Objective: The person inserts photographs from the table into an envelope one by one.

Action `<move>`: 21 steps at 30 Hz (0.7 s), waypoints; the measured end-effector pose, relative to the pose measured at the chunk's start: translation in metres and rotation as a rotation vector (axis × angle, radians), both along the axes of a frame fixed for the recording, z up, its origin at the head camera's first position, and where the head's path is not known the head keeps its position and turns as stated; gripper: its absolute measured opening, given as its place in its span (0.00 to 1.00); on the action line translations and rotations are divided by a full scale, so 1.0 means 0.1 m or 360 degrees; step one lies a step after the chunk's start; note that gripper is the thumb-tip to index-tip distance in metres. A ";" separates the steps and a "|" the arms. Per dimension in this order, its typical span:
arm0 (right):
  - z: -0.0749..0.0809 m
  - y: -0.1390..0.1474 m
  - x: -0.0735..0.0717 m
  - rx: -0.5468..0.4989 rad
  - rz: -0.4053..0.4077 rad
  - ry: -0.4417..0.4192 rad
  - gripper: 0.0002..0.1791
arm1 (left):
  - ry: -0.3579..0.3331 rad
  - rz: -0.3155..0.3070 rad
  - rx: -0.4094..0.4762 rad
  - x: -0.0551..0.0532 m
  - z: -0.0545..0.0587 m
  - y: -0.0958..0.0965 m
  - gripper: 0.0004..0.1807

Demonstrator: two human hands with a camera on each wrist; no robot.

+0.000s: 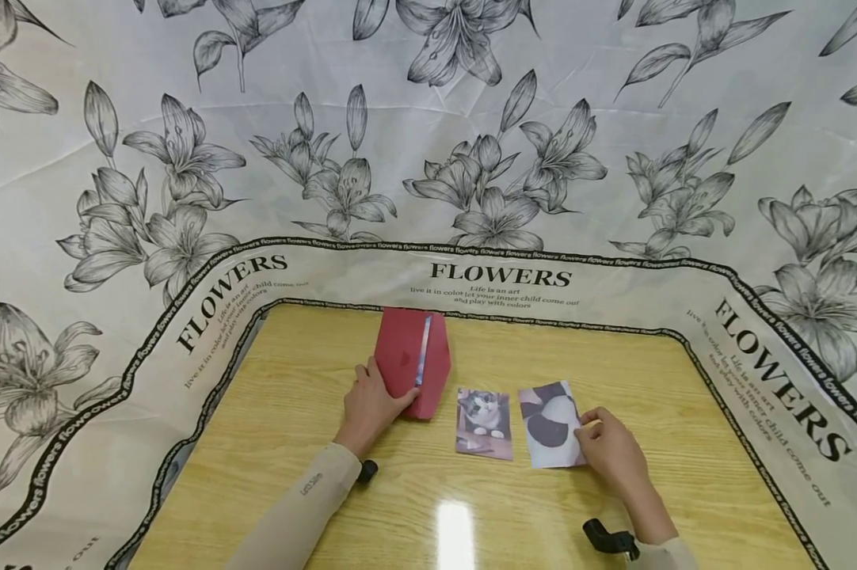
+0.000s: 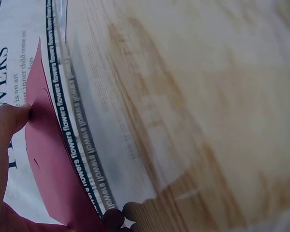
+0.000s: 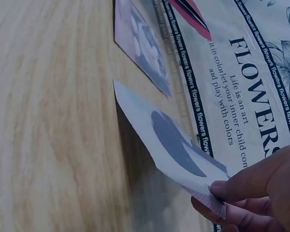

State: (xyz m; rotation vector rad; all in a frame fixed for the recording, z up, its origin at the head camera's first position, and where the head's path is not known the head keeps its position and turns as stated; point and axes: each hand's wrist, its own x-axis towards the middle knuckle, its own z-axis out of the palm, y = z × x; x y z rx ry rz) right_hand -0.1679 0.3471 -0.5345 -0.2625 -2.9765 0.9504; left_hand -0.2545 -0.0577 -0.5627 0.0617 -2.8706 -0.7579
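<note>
A red envelope (image 1: 397, 360) is gripped along its lower left side by my left hand (image 1: 373, 404), thumb on the front. Its flap is unfolded to the right, and the edge of a bluish card (image 1: 424, 352) shows at the opening. My right hand (image 1: 614, 447) pinches the right edge of a photo (image 1: 551, 423) with dark and pale shapes. In the right wrist view that photo (image 3: 169, 140) tilts up off the table between thumb and fingers. Between the hands lies a cat photo (image 1: 484, 423), touched by neither hand.
The wooden table (image 1: 314, 340) has a glossy top with a bright reflection near the front. A white cloth (image 1: 500, 277) printed with flowers and lettering rises behind and along both sides. Black wrist-camera mounts (image 1: 609, 540) sit at both cuffs.
</note>
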 end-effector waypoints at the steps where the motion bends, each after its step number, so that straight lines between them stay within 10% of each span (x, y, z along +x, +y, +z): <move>1: 0.02 0.00 -0.01 -0.0025 -0.0004 0.0014 0.15 | 0.0000 0.0000 0.0000 0.00 0.00 0.00 0.66; 21: 0.13 -0.45 -0.41 -0.0605 -0.0141 0.0415 0.12 | 0.0005 -0.0004 0.0011 0.01 0.03 0.02 0.66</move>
